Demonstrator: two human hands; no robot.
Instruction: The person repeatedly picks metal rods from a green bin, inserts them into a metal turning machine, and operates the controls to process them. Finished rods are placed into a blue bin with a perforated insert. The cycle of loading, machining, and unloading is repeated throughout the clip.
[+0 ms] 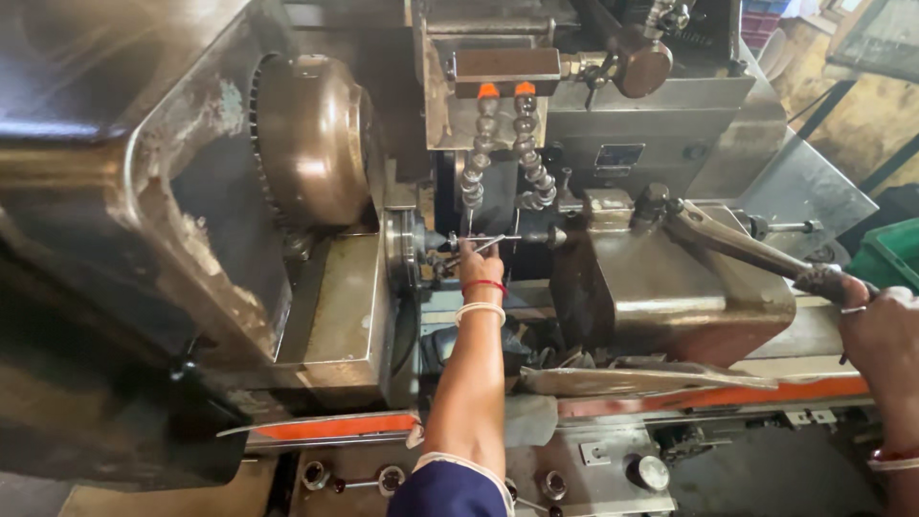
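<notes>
My left hand (474, 260) reaches into the middle of a grimy metal machine and pinches a thin metal rod (490, 243) held between the round chuck (402, 251) on the left and the tailstock block (661, 287) on the right. Red and white bands sit on that wrist. My right hand (885, 330) at the right edge grips the dark end of a long metal lever (742, 249) that runs up-left to the tailstock block.
Two segmented coolant hoses (503, 153) with orange collars hang above the rod. A large toothed wheel (311, 139) sits upper left. An orange-edged tray rim (708, 394) and knobs (649, 472) line the machine front. A green crate (890, 254) stands at right.
</notes>
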